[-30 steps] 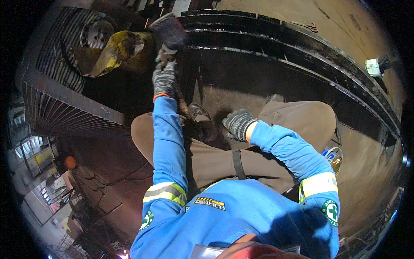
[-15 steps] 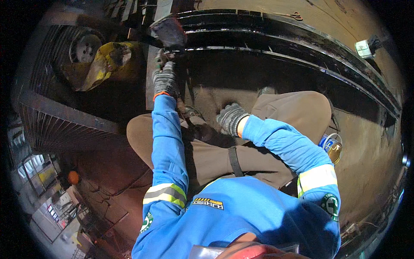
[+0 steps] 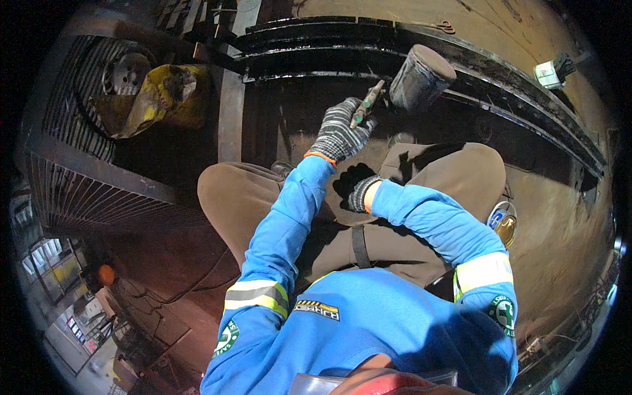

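My left hand (image 3: 342, 135), in a striped grey knit glove with an orange cuff, is closed round the handle of a paint spray gun (image 3: 367, 105). Its grey, stained cylindrical cup (image 3: 421, 79) tips to the right, with the round end facing up and right. Just beyond lie long steel bars (image 3: 316, 62) coated in glossy black; gun and cup stay in front of or over them. Over my lap, my right hand (image 3: 359, 186), gloved alike, has its fingers curled in deep shadow. Whatever it may hold is hidden.
A crumpled yellow sack (image 3: 161, 99) and a wheel-like disc (image 3: 127, 72) sit at left, beside a ribbed metal frame (image 3: 99, 184). Scissors (image 3: 446, 27) lie beyond the bars. A white container with a dark top (image 3: 548, 74) stands far right, and a handled can (image 3: 504, 227) near my right knee.
My left hand has swung right with the spray gun, from the bars' left end toward their middle, and the cup has turned. My right hand is nearly in place, now shaded.
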`<state>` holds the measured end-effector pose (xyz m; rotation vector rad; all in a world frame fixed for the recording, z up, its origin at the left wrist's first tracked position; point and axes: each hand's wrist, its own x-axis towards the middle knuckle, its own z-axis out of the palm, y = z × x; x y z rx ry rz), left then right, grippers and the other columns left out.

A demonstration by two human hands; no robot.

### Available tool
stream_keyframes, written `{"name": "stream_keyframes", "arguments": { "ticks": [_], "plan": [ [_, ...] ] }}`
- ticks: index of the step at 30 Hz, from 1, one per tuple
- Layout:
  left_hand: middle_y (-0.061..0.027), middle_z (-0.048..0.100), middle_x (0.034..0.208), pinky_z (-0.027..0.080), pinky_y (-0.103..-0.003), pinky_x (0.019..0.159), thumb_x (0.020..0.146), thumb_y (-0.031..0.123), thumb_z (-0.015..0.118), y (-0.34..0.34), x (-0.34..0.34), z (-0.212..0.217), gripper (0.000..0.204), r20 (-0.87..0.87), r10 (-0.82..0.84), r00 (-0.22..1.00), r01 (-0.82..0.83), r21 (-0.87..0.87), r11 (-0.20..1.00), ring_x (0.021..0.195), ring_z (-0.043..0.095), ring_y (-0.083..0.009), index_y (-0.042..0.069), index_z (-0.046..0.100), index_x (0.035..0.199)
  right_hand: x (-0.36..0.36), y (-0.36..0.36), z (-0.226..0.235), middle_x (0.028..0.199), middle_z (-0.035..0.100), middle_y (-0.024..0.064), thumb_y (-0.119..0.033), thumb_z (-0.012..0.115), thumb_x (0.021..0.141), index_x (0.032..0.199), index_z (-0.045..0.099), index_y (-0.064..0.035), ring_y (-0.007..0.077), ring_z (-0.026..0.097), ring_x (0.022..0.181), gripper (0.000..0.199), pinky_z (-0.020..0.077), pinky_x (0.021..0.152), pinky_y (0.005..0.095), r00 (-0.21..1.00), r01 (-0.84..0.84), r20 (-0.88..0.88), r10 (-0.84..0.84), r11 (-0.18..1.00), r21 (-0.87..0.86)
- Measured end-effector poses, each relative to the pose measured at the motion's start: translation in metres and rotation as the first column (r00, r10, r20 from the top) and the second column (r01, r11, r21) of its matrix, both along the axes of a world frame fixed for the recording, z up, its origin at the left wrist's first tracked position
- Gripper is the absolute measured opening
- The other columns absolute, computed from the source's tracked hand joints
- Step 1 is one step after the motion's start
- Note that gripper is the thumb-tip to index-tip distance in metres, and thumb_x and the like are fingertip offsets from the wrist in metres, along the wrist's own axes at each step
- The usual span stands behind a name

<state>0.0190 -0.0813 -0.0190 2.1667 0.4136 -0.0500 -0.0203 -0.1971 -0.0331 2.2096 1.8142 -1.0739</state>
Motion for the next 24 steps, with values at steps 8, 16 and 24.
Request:
{"name": "stream_keyframes", "arguments": {
  "ticks": [8, 16, 24],
  "plan": [
    [-0.0203, 0.064, 0.081, 0.051, -0.043, 0.071, 0.076, 0.033, 0.067, 0.013, -0.001, -0.016, 0.031, -0.043, 0.105, 0.994, -0.095, 0.178, 0.979, 0.079, 0.063, -0.0370, 0.005, 0.058, 0.085, 0.002, -0.003, -0.002, 0.112, 0.061, 0.0131, -0.035, 0.060, 0.079, 0.110, 0.061, -0.0119, 0.0315, 0.057, 0.105, 0.039, 0.0427, 0.086, 0.0481, 0.999, -0.023, -0.025, 0.022, 0.999, -0.028],
    [-0.0156, 0.066, 0.095, 0.047, -0.035, 0.080, 0.078, 0.021, 0.065, 0.092, -0.012, -0.039, 0.029, 0.133, 0.529, 0.838, -0.500, -0.199, 0.843, 0.087, 0.062, -0.0255, 0.001, 0.064, 0.100, 0.007, 0.000, -0.005, 0.104, 0.064, 0.0145, -0.033, 0.066, 0.074, 0.104, 0.064, -0.0109, 0.0326, 0.061, 0.098, 0.038, 0.0484, 0.078, 0.0462, 0.997, -0.037, -0.068, 0.035, 0.999, -0.030],
    [-0.0177, 0.066, 0.088, 0.047, -0.037, 0.074, 0.078, 0.022, 0.065, 0.120, -0.015, -0.075, 0.029, 0.258, 0.540, 0.801, -0.508, -0.185, 0.842, 0.081, 0.062, -0.0280, -0.002, 0.064, 0.094, 0.008, 0.000, -0.001, 0.103, 0.065, 0.0139, -0.032, 0.066, 0.072, 0.104, 0.065, -0.0113, 0.0333, 0.061, 0.097, 0.038, 0.0482, 0.078, 0.0476, 0.997, -0.046, -0.065, 0.042, 0.998, -0.047]
  ]
}}
